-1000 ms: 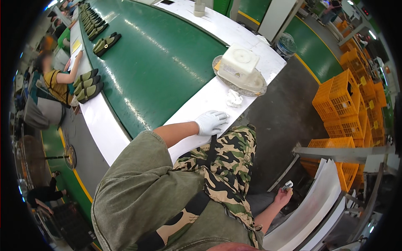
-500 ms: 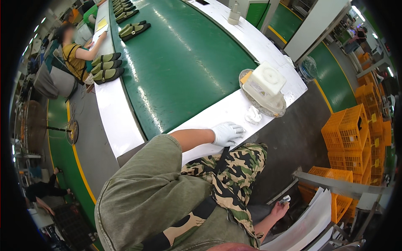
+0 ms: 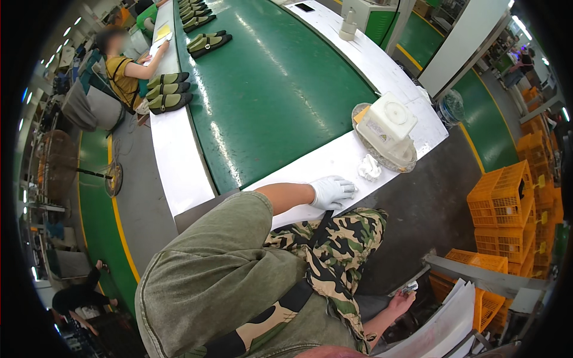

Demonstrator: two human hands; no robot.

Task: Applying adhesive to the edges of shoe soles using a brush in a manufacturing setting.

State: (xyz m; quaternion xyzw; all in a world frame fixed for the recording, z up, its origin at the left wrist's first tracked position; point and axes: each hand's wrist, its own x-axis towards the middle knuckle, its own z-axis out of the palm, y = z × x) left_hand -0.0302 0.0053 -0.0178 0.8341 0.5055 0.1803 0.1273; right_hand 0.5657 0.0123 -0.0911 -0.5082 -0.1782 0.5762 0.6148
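My left hand (image 3: 333, 193) wears a white glove and lies on the white table edge (image 3: 286, 177), fingers stretched to the right. Just beyond its fingertips sits a crumpled white cloth or paper (image 3: 369, 168). My right hand (image 3: 401, 303) is bare and low at the right, beside my camouflage-patterned apron (image 3: 352, 244). Its fingers are curled around a small silvery thing (image 3: 410, 287), whose kind is too small to make out.
A white plastic container (image 3: 391, 119) sits in a clear tray beyond the cloth. Green shoes (image 3: 170, 102) stand along the left ledge, others on the green conveyor belt (image 3: 268, 89). A co-worker (image 3: 124, 74) sits at left. Orange crates (image 3: 498, 197) are stacked at right, near white sheets (image 3: 439, 325).
The whole view has shifted slightly, so the table, belt and crates appear a little further right and lower. My hands keep nearly the same pose.
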